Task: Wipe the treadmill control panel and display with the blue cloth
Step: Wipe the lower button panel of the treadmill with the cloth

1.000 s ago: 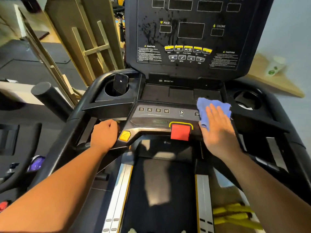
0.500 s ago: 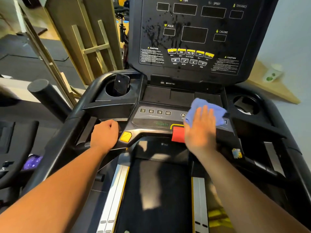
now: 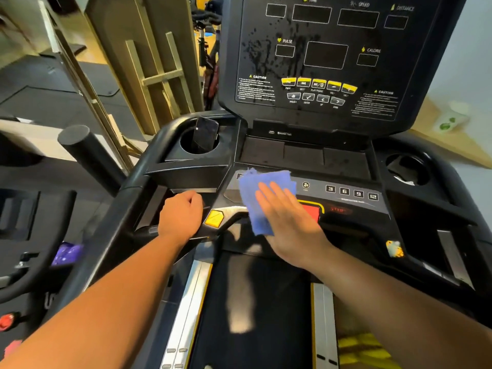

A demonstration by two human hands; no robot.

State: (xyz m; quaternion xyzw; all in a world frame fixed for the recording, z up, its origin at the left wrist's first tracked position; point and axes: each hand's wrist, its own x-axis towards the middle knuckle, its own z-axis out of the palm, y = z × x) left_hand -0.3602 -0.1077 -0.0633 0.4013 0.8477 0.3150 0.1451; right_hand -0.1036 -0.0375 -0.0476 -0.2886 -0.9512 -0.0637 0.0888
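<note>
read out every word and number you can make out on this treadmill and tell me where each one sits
On the black upright display console:
"INCLINE", "TIME", "SPEED", "DISTANCE" along the top windows
"PULSE", "CALORIE" by the middle windows
"CAUTION" twice, heading small-print blocks too small to read
Captions under the yellow buttons are too blurred to trust

On the grey lower control panel:
"3", "6", "9", "12" on square keys
"STOP" in red, faint
</note>
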